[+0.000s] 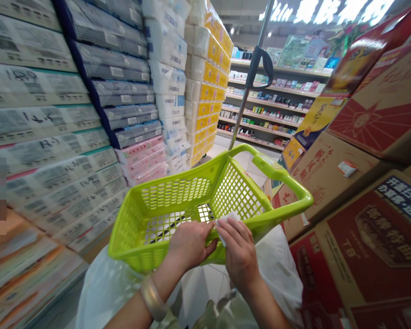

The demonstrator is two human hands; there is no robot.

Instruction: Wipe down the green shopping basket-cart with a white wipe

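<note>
A lime-green plastic shopping basket with a long grey pull handle tilts in front of me. My left hand grips the basket's near rim, fingers curled over it. My right hand presses a small white cloth or tissue against the same rim, just right of my left hand. A pale bangle sits on my left wrist. The basket holds nothing that I can see.
Stacked packs of tissue and toilet paper wall the left side. Red and brown cardboard cartons pile up on the right. A white plastic bag hangs below the basket. Store shelves stand at the aisle's far end.
</note>
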